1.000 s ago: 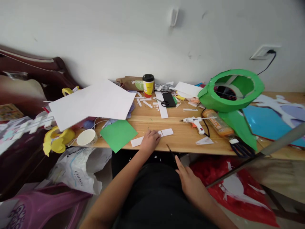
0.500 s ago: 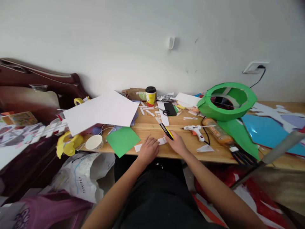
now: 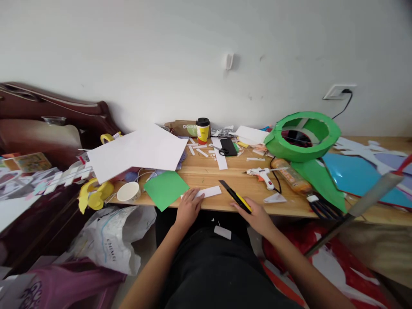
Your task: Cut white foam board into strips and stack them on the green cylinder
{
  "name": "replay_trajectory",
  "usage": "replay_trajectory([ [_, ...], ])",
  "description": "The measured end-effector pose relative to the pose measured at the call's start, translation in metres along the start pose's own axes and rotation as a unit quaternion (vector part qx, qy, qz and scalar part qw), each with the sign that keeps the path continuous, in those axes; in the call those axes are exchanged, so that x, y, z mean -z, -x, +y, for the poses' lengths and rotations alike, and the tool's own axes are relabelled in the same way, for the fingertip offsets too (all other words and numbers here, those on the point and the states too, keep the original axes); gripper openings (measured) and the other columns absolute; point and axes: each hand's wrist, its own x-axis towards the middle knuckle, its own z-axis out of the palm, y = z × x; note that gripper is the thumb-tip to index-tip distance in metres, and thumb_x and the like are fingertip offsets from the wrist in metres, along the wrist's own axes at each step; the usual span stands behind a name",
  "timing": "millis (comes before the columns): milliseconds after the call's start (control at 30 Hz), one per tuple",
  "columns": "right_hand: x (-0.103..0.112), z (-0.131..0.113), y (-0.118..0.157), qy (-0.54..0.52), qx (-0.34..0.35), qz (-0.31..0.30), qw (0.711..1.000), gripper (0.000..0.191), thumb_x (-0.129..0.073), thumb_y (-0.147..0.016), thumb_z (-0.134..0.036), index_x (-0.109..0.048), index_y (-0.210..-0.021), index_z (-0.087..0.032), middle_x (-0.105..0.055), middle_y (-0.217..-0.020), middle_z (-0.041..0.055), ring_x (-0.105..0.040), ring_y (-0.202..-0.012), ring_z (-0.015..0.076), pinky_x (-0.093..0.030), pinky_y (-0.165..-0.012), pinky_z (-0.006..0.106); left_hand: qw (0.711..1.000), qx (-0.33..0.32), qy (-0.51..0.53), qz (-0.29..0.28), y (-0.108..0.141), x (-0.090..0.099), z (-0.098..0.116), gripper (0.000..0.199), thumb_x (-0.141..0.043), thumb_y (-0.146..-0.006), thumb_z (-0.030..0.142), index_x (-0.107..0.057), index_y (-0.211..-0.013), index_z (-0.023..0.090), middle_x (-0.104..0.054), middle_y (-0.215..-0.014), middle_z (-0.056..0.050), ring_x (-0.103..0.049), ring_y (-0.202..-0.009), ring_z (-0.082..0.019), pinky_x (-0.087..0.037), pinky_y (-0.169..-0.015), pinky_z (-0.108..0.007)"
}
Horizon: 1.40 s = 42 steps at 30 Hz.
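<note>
My left hand point(image 3: 189, 207) lies at the table's front edge, its fingers resting on the left part of a white strip point(image 3: 210, 191). To the right, my right hand point(image 3: 255, 216) is closed around a yellow and black utility knife point(image 3: 240, 201), whose blade points up and to the left, off the strip. A small white piece point(image 3: 222, 232) rests on my dark clothing below the table edge. Left of my left hand is a green sheet point(image 3: 166, 189).
A glue gun point(image 3: 262, 175), an orange bottle point(image 3: 291, 178) and a green ring point(image 3: 304, 135) stand to the right. Behind are a phone point(image 3: 228, 147), scissors point(image 3: 222, 151) and a cup point(image 3: 203, 131). Large white sheets point(image 3: 138, 150) and a white bowl point(image 3: 128, 192) are at the left.
My right hand has moved right and down with the knife, away from the strip. My left hand has shifted left, uncovering more of the strip. A small white piece now shows on my clothing.
</note>
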Motion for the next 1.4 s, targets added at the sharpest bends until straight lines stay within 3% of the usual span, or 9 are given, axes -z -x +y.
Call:
replay_trajectory([
  [167,-0.031,-0.03,0.011,-0.078,0.07,-0.132,0.986,0.034,-0.05,-0.094,-0.046,-0.071,-0.105,-0.021,-0.072,-0.11,0.0053,-0.066,-0.103,0.0208,-0.048,-0.096,0.031,0.999,-0.024,0.038,-0.012,-0.001,0.0,-0.003,0.027,-0.048,-0.099,0.023,-0.067,-0.119,0.022,-0.065,-0.128,-0.009,-0.056,-0.123,-0.025,-0.045,-0.108,-0.049],
  [300,-0.053,-0.018,0.033,-0.06,0.081,-0.27,0.958,0.037,-0.058,-0.088,-0.044,-0.07,-0.114,-0.021,-0.074,-0.103,0.0045,-0.068,-0.093,0.0199,-0.05,-0.088,0.029,0.999,-0.024,0.045,-0.004,-0.002,-0.002,-0.005,0.027,-0.047,-0.1,0.022,-0.066,-0.119,0.021,-0.065,-0.129,-0.009,-0.057,-0.123,-0.026,-0.046,-0.107,-0.05],
  [567,-0.032,0.068,0.066,0.096,-0.001,-0.061,0.993,0.033,-0.046,-0.093,-0.044,-0.068,-0.098,-0.02,-0.072,-0.087,0.0077,-0.068,-0.081,0.0228,-0.051,-0.08,0.033,0.999,-0.021,0.04,-0.006,-0.001,-0.005,-0.006,0.03,-0.048,-0.099,0.019,-0.064,-0.123,0.024,-0.062,-0.135,-0.006,-0.055,-0.127,-0.025,-0.042,-0.111,-0.05],
  [667,-0.03,0.058,0.066,0.029,0.052,-0.059,0.997,0.033,-0.046,-0.094,-0.041,-0.069,-0.104,-0.02,-0.07,-0.108,0.012,-0.065,-0.102,0.0234,-0.048,-0.093,0.035,0.999,-0.01,0.041,-0.005,-0.002,-0.003,-0.004,0.03,-0.048,-0.098,0.019,-0.065,-0.122,0.024,-0.062,-0.135,-0.006,-0.055,-0.127,-0.025,-0.04,-0.112,-0.05],
  [767,-0.045,0.03,0.048,-0.045,0.084,-0.128,0.987,0.039,-0.047,-0.094,-0.042,-0.067,-0.117,-0.019,-0.064,-0.125,0.0124,-0.06,-0.115,0.0235,-0.045,-0.1,0.036,0.998,0.012,0.054,-0.01,-0.004,0.0,-0.002,0.028,-0.05,-0.097,0.019,-0.069,-0.117,0.026,-0.064,-0.132,-0.005,-0.056,-0.124,-0.025,-0.042,-0.111,-0.05],
  [933,-0.052,0.018,0.02,0.036,0.088,-0.229,0.969,0.034,-0.05,-0.091,-0.043,-0.07,-0.102,-0.018,-0.071,-0.094,0.0056,-0.064,-0.085,0.0195,-0.048,-0.081,0.031,0.996,0.012,0.078,-0.035,-0.008,0.004,-0.005,0.027,-0.051,-0.097,0.021,-0.071,-0.114,0.027,-0.066,-0.128,-0.005,-0.058,-0.121,-0.025,-0.044,-0.108,-0.051],
  [1033,-0.029,0.025,0.026,0.117,0.08,-0.178,0.974,0.031,-0.052,-0.09,-0.044,-0.067,-0.09,-0.017,-0.068,-0.078,0.0035,-0.06,-0.07,0.0173,-0.045,-0.07,0.027,0.996,0.014,0.083,-0.03,-0.009,0.003,-0.007,0.025,-0.052,-0.097,0.023,-0.07,-0.114,0.026,-0.066,-0.128,-0.005,-0.059,-0.121,-0.024,-0.042,-0.109,-0.051],
  [1200,0.007,0.014,0.043,0.024,0.041,-0.147,0.988,0.032,-0.047,-0.096,-0.044,-0.066,-0.099,-0.018,-0.071,-0.086,0.0047,-0.065,-0.078,0.0179,-0.047,-0.073,0.026,0.996,0.011,0.083,-0.025,-0.008,0.001,-0.007,0.028,-0.053,-0.097,0.024,-0.066,-0.121,0.024,-0.067,-0.126,-0.007,-0.059,-0.119,-0.025,-0.045,-0.107,-0.05],
  [1400,0.005,0.013,0.01,0.174,-0.055,0.09,0.979,0.034,-0.04,-0.099,-0.042,-0.06,-0.104,-0.016,-0.066,-0.093,0.0105,-0.064,-0.09,0.0243,-0.047,-0.079,0.032,0.998,0.023,0.049,0.033,-0.009,0.016,-0.002,0.033,-0.048,-0.098,0.021,-0.06,-0.129,0.027,-0.064,-0.129,-0.007,-0.057,-0.119,-0.027,-0.04,-0.109,-0.054],
])
